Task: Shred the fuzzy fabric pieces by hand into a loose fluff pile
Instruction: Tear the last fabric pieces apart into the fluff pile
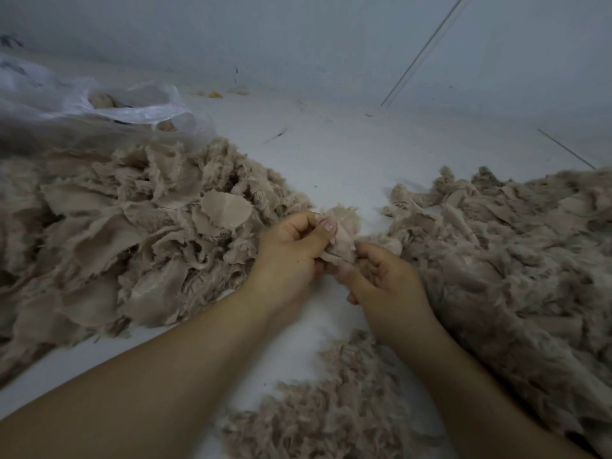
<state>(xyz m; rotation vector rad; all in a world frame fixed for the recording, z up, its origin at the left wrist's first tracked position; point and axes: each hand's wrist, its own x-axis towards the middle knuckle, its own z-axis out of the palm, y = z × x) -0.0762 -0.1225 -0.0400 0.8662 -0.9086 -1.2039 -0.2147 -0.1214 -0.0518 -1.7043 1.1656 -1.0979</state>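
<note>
Left hand: fingers curled, thumb on top, pinching the upper edge of one small beige fuzzy fabric piece. Held above the white floor, between the two large heaps.

Right hand: fingers curled under, gripping the lower part of the same fabric piece, thumb pointing toward the left hand. The two hands are close together, with the piece bunched between them.

Fabric piece, held: pale beige, smooth ribbed backing facing the camera, fuzzy fringe showing at its top edge.

Heap of beige fabric pieces: on the floor to the left of the hands; large, many flat scraps with ribbed backing showing, edges frayed.

Heap of beige shredded fluff: on the floor to the right of the hands; large, loose and matted, with a few twisted strips at its far edge.

Smaller patch of beige fluff: on the floor near the camera, below the right forearm.

Translucent white plastic bag: behind the left heap, open at the mouth, with beige material dimly visible inside.

Pale wall: behind the floor, a few small scraps lying at its base.
</note>
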